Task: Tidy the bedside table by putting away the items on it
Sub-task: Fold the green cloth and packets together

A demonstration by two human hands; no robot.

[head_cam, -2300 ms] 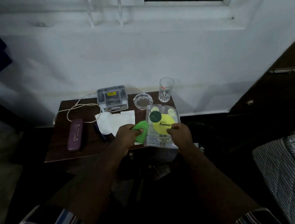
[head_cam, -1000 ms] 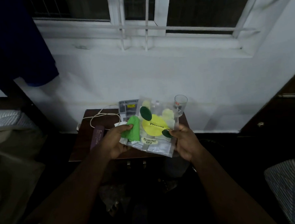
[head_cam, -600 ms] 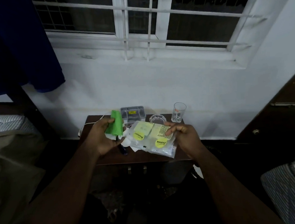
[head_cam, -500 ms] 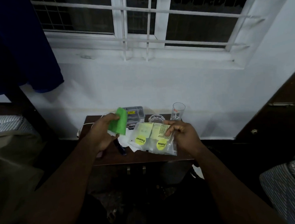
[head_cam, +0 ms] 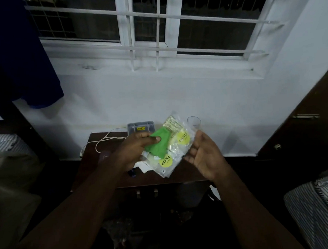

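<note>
My left hand (head_cam: 136,150) pinches a small green packet (head_cam: 157,144) and presses it against a clear plastic food pouch (head_cam: 176,146) with yellow round labels. Both are held above the dark wooden bedside table (head_cam: 89,165). My right hand (head_cam: 204,154) is on the pouch's right side, palm up with fingers spread against its edge. On the table behind stand a grey compartment box (head_cam: 140,126) and a clear drinking glass (head_cam: 193,122). A white cable (head_cam: 103,141) lies at the table's left, white paper (head_cam: 142,166) under the pouch. A purple case (head_cam: 104,155) peeks out beside my left wrist.
A white wall and barred window (head_cam: 155,30) rise behind the table. A blue cloth (head_cam: 25,64) hangs at the upper left. Striped bedding (head_cam: 317,208) lies at the right, a dark wooden door (head_cam: 310,127) beyond it, and more bedding (head_cam: 4,146) at the left.
The green packet, held apart to the left half a second ago, is now pressed against the pouch. The pouch has tilted upright and my right hand has opened along its right edge.
</note>
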